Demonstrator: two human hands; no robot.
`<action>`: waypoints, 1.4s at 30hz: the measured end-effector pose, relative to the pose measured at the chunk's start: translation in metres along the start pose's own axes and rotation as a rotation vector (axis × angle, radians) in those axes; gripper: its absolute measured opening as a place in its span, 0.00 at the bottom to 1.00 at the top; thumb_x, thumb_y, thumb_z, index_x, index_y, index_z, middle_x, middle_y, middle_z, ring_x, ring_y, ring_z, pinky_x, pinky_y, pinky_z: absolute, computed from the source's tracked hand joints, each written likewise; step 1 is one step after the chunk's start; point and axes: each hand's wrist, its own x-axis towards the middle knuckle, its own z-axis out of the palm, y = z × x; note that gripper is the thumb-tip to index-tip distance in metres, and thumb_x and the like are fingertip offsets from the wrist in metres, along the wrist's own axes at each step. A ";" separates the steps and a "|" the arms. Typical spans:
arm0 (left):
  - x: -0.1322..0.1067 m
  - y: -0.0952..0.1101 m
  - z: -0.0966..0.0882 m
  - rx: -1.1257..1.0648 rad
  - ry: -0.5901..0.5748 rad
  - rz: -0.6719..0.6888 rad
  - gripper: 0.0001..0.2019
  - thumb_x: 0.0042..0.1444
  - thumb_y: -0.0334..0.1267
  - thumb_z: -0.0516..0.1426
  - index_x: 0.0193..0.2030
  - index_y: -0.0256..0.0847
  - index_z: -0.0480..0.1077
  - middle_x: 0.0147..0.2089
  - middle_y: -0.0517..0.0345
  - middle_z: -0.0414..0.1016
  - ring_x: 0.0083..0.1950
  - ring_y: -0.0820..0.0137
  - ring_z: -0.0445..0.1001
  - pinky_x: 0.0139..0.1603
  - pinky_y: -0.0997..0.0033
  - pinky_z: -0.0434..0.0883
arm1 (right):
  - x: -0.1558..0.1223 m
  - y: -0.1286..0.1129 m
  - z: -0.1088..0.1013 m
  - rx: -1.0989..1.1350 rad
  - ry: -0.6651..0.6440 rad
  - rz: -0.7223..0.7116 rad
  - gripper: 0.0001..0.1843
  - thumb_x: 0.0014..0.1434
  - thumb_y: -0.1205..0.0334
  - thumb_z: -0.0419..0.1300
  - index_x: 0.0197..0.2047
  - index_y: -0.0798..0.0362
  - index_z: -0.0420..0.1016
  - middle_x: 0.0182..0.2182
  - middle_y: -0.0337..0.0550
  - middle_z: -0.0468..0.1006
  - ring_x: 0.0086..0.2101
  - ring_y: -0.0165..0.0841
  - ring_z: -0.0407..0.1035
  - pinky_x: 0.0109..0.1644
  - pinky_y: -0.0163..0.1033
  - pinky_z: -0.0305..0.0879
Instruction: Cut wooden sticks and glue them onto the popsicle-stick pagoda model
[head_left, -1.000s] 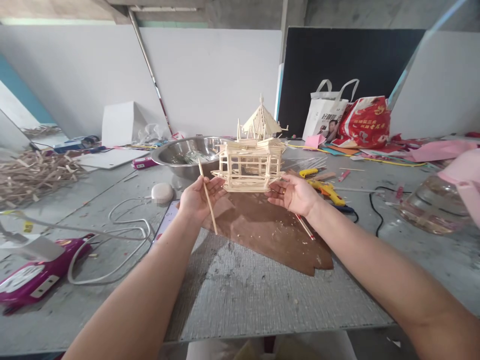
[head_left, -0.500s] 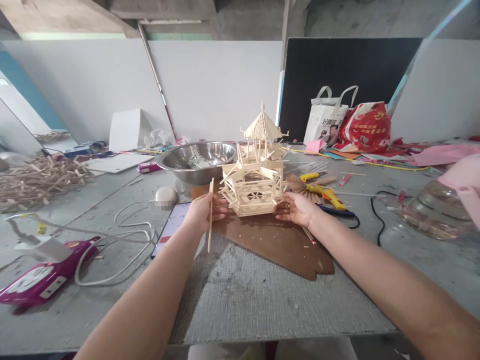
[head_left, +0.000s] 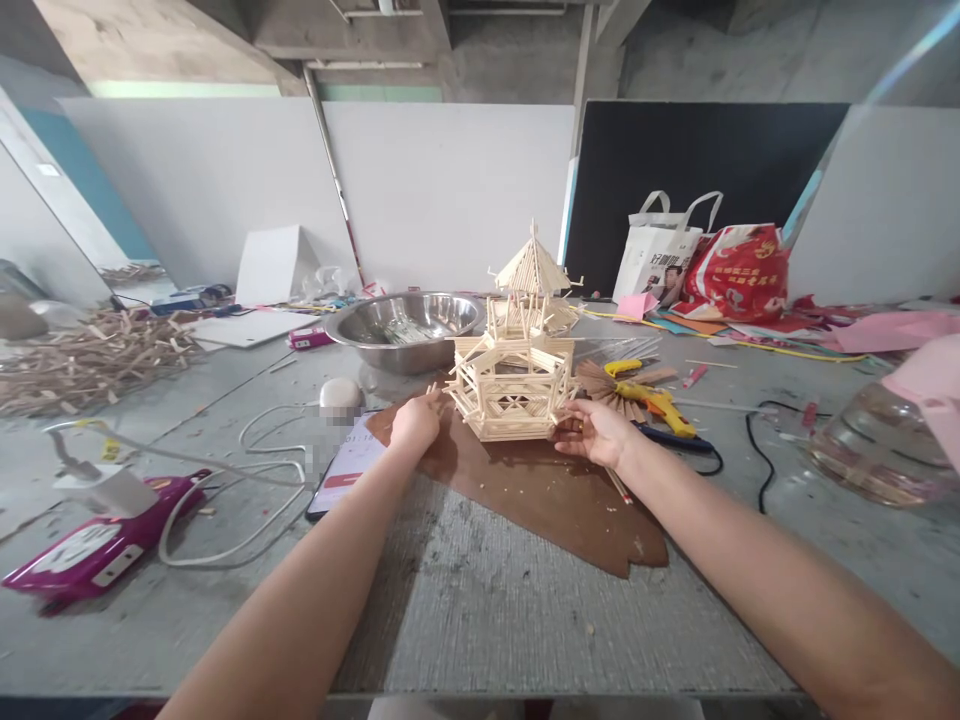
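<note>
A pagoda-like model (head_left: 517, 385) of pale thin wooden sticks stands on a brown board (head_left: 540, 500). Its lower part is a many-sided lattice frame, and a pointed stick roof (head_left: 531, 268) rises above and behind. I cannot tell whether the roofed part is joined to the frame. My left hand (head_left: 418, 418) is closed just left of the frame, on thin wooden sticks (head_left: 433, 388) whose tips show past the fingers. At the frame's lower right corner, my right hand (head_left: 591, 432) grips the edge with thumb and fingers. A thin stick with a reddish end (head_left: 620, 487) lies below that hand.
Behind the model sits a steel bowl (head_left: 405, 330). A yellow glue gun (head_left: 664, 408) and a fan of brown strips (head_left: 611, 390) lie right. Left are a phone (head_left: 346, 465), white cable, purple power strip (head_left: 105, 540) and stick pile (head_left: 97, 355). A clear jar (head_left: 877, 440) stands far right.
My left hand has turned, so the sticks that stood upright in it now point away, with only their tips showing. My right hand stays at the frame's corner. The view has tilted up slightly.
</note>
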 end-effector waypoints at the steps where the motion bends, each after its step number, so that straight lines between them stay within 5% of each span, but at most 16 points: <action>1: 0.001 0.001 0.001 0.080 0.022 0.029 0.15 0.36 0.17 0.51 0.17 0.42 0.69 0.16 0.59 0.67 0.34 0.66 0.71 0.36 0.75 0.63 | 0.000 0.000 0.000 0.002 0.001 0.001 0.07 0.53 0.67 0.48 0.26 0.56 0.64 0.15 0.40 0.71 0.20 0.33 0.69 0.25 0.39 0.66; 5: 0.004 0.002 0.007 0.363 0.075 0.113 0.15 0.34 0.17 0.51 0.09 0.41 0.64 0.19 0.55 0.69 0.46 0.61 0.68 0.44 0.71 0.61 | 0.000 0.001 0.001 0.007 0.000 0.004 0.07 0.53 0.67 0.48 0.26 0.56 0.64 0.14 0.39 0.71 0.20 0.33 0.69 0.24 0.39 0.66; 11: 0.001 0.004 0.016 0.587 0.030 0.182 0.13 0.32 0.21 0.56 0.08 0.42 0.64 0.19 0.54 0.68 0.50 0.55 0.64 0.49 0.66 0.58 | 0.001 0.001 0.002 0.013 -0.010 0.010 0.06 0.53 0.67 0.48 0.27 0.56 0.64 0.15 0.39 0.71 0.20 0.33 0.69 0.24 0.39 0.66; 30: 0.000 0.005 0.025 0.595 0.154 0.273 0.15 0.37 0.21 0.54 0.08 0.39 0.56 0.25 0.46 0.70 0.54 0.54 0.61 0.46 0.61 0.62 | -0.001 0.007 0.009 0.003 -0.019 0.003 0.08 0.53 0.67 0.47 0.26 0.56 0.63 0.16 0.39 0.71 0.20 0.33 0.70 0.22 0.39 0.66; 39: 0.001 0.011 0.009 0.924 0.219 0.264 0.16 0.36 0.20 0.51 0.09 0.39 0.50 0.28 0.40 0.70 0.53 0.47 0.60 0.49 0.47 0.56 | -0.006 0.013 0.018 -0.040 -0.043 0.012 0.08 0.53 0.70 0.46 0.25 0.57 0.64 0.15 0.40 0.70 0.19 0.31 0.68 0.24 0.39 0.66; 42: 0.001 0.014 0.002 1.052 0.211 0.245 0.13 0.38 0.21 0.51 0.11 0.38 0.55 0.34 0.36 0.71 0.52 0.47 0.61 0.48 0.47 0.58 | -0.007 0.015 0.020 -0.058 -0.051 0.008 0.07 0.52 0.70 0.47 0.27 0.58 0.65 0.16 0.42 0.71 0.20 0.32 0.68 0.26 0.39 0.66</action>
